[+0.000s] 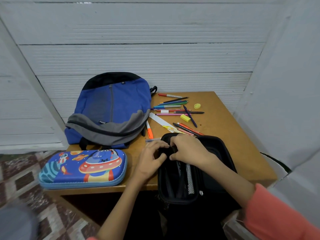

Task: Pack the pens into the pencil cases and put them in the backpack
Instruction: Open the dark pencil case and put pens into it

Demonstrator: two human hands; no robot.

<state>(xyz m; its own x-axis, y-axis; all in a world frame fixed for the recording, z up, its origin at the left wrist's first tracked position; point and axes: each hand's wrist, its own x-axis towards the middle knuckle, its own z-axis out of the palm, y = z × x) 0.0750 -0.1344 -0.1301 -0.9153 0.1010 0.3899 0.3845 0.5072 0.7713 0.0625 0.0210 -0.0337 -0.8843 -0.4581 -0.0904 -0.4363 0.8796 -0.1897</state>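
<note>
Two hands met at the far end of the open black pencil case (160,179), near right on the table (225,108). My left hand (152,158) pinched its left rim and my right hand (188,149) gripped its inner flap. Loose pens (168,106) lay scattered far right beside the blue backpack (112,104). The spaceship pencil case (83,168) sat closed, near left.
</note>
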